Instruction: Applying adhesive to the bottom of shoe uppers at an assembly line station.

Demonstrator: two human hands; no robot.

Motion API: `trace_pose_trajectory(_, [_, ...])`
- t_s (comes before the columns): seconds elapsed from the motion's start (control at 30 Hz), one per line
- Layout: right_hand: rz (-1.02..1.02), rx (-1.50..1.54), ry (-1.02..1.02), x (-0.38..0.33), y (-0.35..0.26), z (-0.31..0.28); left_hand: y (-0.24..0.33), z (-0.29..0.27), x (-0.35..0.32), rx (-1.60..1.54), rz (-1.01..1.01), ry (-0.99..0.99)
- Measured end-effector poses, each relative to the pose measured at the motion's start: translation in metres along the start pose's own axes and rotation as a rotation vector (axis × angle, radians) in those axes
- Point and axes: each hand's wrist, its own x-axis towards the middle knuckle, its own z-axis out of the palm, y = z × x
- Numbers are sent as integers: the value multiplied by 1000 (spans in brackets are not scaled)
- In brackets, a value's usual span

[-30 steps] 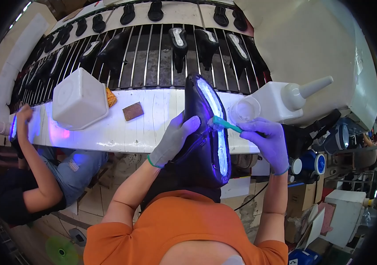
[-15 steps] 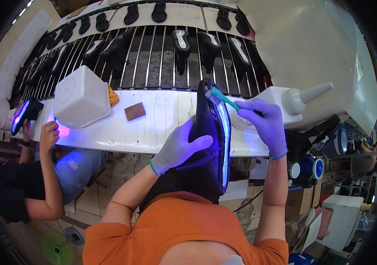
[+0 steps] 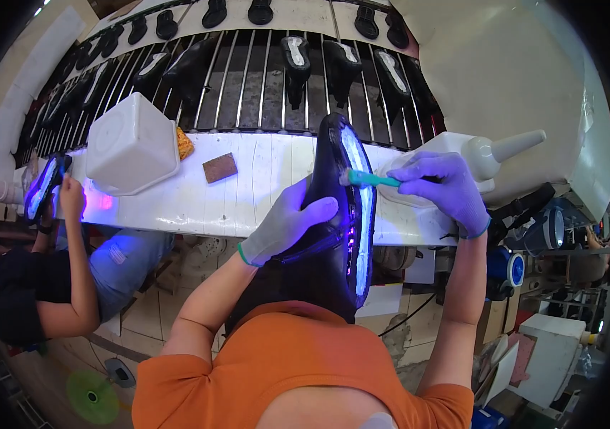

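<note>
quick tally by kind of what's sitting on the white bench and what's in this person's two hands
On the white bench:
white tub: 1
brown block: 1
yellow sponge: 1
white squeeze bottle: 1
In the hands:
black shoe, held by the left hand: 1
teal brush, held by the right hand: 1
Total: 6

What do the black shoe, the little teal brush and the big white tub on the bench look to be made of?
The shoe looks like matte black fabric or leather, with a pale sole rim glowing under violet light, probably rubber. The brush has a smooth teal handle, likely plastic. The tub seems moulded white plastic, with rounded corners and a slight sheen.
</note>
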Motion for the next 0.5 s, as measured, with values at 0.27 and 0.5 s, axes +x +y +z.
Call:
trace_pose_trajectory(0.27, [75,-34,-174,-18,-5,4,-1,-9,-1,-61,5,63])
trace_pose_trajectory(0.5, [68,125,-94,-21,-1,16,1,-5,2,-85,6,116])
